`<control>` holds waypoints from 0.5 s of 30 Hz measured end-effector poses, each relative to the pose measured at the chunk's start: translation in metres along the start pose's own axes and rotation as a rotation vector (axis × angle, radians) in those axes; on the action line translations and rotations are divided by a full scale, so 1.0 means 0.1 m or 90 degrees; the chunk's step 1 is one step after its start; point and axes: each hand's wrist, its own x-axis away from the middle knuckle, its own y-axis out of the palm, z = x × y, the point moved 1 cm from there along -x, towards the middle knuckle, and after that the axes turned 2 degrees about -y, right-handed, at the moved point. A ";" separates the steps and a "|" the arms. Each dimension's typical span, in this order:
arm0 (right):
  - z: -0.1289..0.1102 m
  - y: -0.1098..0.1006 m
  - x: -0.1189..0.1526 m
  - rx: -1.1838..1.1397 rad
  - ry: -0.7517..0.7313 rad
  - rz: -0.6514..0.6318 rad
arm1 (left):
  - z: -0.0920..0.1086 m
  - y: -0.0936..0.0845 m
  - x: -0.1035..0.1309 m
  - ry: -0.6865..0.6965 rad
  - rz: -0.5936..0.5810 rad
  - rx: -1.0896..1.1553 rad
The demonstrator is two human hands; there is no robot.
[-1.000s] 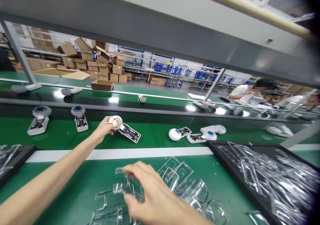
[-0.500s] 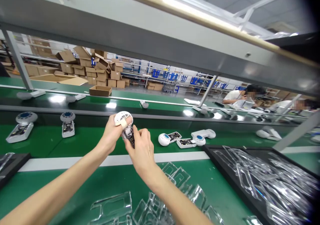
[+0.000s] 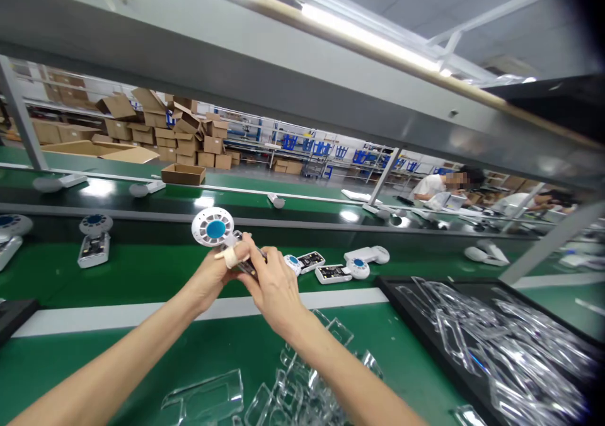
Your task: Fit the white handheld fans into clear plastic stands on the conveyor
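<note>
Between my two hands, above the green belt, is a white device with a round, slotted head and a blue centre (image 3: 216, 229). Its narrower body, with dark inner parts, is mostly covered by fingers. My left hand (image 3: 215, 278), a beige wrap around one finger, grips it just below the head. Around the body's lower end, the fingers of my right hand (image 3: 276, 284) are closed. Close to the right hand lie similar white devices (image 3: 333, 274) with exposed circuit boards. Several clear plastic frames (image 3: 302, 382) are heaped on the green surface below my arms.
A black tray (image 3: 392, 287) of clear plastic frames stands at right. Another white device (image 3: 94, 243) lies at left on the belt. A brown open box (image 3: 183, 174) sits beyond the belt. A metal beam (image 3: 283, 92) crosses overhead. Other people work at far right.
The device has turned so its round head now faces me, showing the blue centre, and it has shifted slightly left. Both hands keep hold. Devices on the belt appear further left.
</note>
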 end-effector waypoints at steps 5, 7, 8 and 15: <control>0.11 0.04 -0.13 -0.339 0.190 0.193 | 0.04 0.10 0.08 0.095 0.117 -0.021; 0.18 0.07 -0.21 -0.449 0.300 0.273 | 0.03 0.20 0.12 0.127 0.148 -0.034; 0.21 0.07 -0.24 -0.480 0.320 0.297 | 0.02 0.25 0.14 0.148 0.161 -0.040; 0.20 -0.15 -0.28 -0.474 0.181 0.385 | -0.05 0.42 0.30 0.297 0.138 -0.085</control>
